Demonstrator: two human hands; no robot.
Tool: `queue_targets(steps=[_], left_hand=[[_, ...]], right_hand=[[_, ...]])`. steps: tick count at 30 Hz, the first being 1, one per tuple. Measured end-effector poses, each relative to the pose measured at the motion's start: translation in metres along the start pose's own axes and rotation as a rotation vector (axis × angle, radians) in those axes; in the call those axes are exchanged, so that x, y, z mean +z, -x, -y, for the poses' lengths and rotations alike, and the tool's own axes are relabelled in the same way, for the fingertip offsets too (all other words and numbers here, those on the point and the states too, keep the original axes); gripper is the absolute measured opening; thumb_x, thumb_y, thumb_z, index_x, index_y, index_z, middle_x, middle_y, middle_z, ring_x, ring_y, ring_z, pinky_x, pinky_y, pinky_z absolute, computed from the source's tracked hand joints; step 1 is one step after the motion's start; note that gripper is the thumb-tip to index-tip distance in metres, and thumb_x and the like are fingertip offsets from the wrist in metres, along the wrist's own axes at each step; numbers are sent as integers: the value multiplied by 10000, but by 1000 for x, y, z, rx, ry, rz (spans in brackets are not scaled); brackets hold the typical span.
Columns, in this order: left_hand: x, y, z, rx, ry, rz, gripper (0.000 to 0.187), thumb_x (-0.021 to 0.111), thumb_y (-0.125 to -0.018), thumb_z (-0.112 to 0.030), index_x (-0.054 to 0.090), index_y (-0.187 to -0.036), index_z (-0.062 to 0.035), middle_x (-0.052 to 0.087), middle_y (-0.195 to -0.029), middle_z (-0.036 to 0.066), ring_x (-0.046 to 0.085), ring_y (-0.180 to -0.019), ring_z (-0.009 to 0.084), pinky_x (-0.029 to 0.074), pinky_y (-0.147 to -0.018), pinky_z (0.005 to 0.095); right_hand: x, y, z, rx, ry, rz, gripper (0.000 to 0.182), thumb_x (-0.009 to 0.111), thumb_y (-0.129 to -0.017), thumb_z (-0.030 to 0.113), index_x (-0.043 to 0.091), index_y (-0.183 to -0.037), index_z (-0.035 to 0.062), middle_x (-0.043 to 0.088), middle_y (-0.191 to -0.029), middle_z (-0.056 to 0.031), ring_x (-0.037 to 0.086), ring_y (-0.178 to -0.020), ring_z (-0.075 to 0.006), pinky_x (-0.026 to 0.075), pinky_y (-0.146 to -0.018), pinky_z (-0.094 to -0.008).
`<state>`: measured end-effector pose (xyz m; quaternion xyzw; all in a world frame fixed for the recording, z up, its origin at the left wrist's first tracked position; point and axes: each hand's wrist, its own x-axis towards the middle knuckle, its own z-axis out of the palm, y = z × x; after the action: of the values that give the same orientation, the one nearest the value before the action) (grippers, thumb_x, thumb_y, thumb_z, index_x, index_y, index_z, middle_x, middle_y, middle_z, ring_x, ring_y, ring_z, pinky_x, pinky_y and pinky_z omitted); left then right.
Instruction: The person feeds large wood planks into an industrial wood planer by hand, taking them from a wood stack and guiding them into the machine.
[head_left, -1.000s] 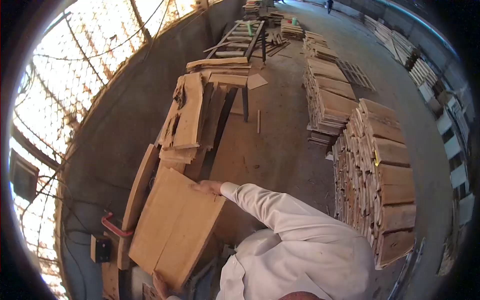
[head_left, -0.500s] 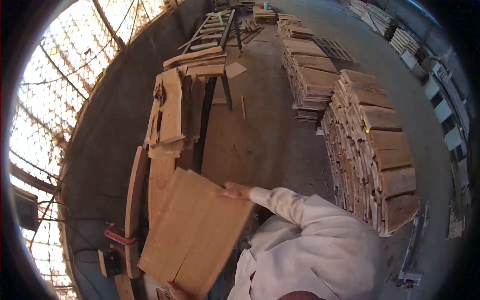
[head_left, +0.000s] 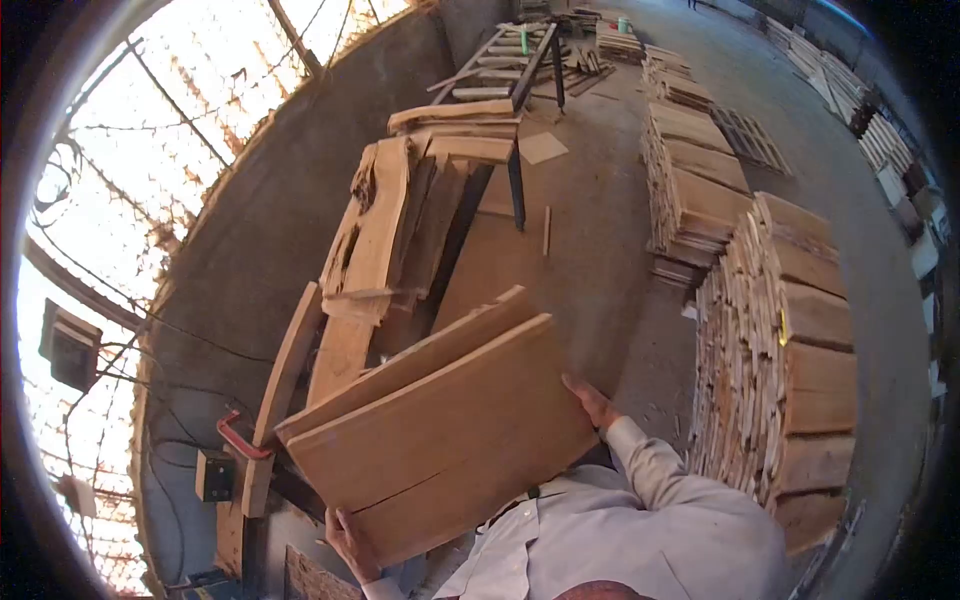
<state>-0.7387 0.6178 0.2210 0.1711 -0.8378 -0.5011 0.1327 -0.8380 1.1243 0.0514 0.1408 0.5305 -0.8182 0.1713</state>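
Observation:
A wide wooden board [head_left: 450, 430] is tilted up in front of my body, with a long crack along its lower part. My left hand [head_left: 352, 545] grips its lower left corner, fingertips showing over the front face. On the right edge, my right hand [head_left: 592, 402] is closed, its fingers partly hidden by the wood. Just behind the wide board shows the upper strip of a second wooden board [head_left: 465, 328], overlapped by the first. Beyond both, a long plank [head_left: 340, 352] on the bench is partly covered by them.
Rough-edged slabs [head_left: 375, 225] lie on the bench ahead. A red clamp [head_left: 240, 437] and a curved wooden piece [head_left: 287, 372] stand at the left, beside the wall. Tall stacks of boards [head_left: 815, 370] line the right side. A metal roller frame [head_left: 515, 65] stands farther back.
The wide board has turned clockwise and swung right, with both hands at its edges. More of the second board and my left hand now shows. The view has shifted left.

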Motion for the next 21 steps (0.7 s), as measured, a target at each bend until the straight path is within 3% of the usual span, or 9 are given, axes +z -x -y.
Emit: queue_targets(steps=[4, 6, 8, 10, 13, 16, 19, 21], left_hand=[[102, -23, -76, 101, 40, 85, 473, 470, -1070, -421, 613, -1111, 28, 638, -954, 54, 539, -876, 149, 445, -804, 306], [159, -36, -116, 61, 83, 158, 475, 453, -1076, -418, 618, -1100, 26, 636, -934, 60, 538, -875, 150, 445, -799, 310], [215, -55, -146, 175, 16, 176, 487, 435, -1080, -424, 622, -1079, 26, 633, -907, 62, 532, -855, 148, 444, -780, 313], [272, -63, -169, 245, 41, 186, 514, 410, -1087, -433, 628, -1069, 33, 638, -881, 64, 530, -833, 145, 454, -762, 320], [334, -57, -252, 289, -73, 365, 519, 426, -1083, -432, 625, -1114, 46, 652, -911, 65, 552, -861, 146, 466, -777, 322], [387, -91, -232, 284, 8, 393, 517, 441, -1080, -423, 630, -1141, 54, 661, -919, 73, 563, -885, 140, 468, -791, 312], [442, -96, -290, 329, -12, 523, 492, 462, -1076, -397, 636, -1147, 58, 671, -930, 70, 566, -882, 135, 468, -786, 306], [483, -121, -296, 352, -22, 574, 474, 472, -1074, -378, 637, -1148, 60, 678, -946, 65, 570, -880, 133, 473, -790, 305]], right_hand=[[-64, 13, 65, -25, -70, -204, 877, 599, -940, 627, 373, -1545, 34, 423, -1555, -115, 433, -1379, -287, 318, -1160, -384], [-149, -25, 39, -144, -54, -294, 820, 565, -971, 604, 406, -1520, 16, 443, -1534, -116, 429, -1379, -242, 318, -1158, -362], [-187, -21, 40, -186, -141, -389, 802, 542, -986, 599, 417, -1512, 6, 448, -1528, -116, 423, -1382, -219, 315, -1160, -350], [-199, 14, 104, -141, -252, -418, 819, 530, -986, 612, 405, -1519, 3, 436, -1538, -115, 414, -1390, -219, 309, -1164, -348], [-269, 9, 96, -147, -224, -498, 832, 507, -995, 614, 368, -1540, 1, 413, -1557, -109, 395, -1406, -219, 284, -1182, -343], [-339, -19, 53, -269, -182, -505, 774, 433, -1042, 561, 322, -1557, -6, 374, -1584, -102, 349, -1439, -214, 240, -1205, -333], [-370, -20, 58, -351, -119, -522, 701, 343, -1087, 495, 287, -1567, -13, 328, -1611, -100, 286, -1477, -204, 192, -1225, -324], [-382, -18, 77, -348, -154, -530, 653, 276, -1111, 447, 269, -1570, -17, 293, -1628, -105, 236, -1502, -196, 165, -1235, -319]])
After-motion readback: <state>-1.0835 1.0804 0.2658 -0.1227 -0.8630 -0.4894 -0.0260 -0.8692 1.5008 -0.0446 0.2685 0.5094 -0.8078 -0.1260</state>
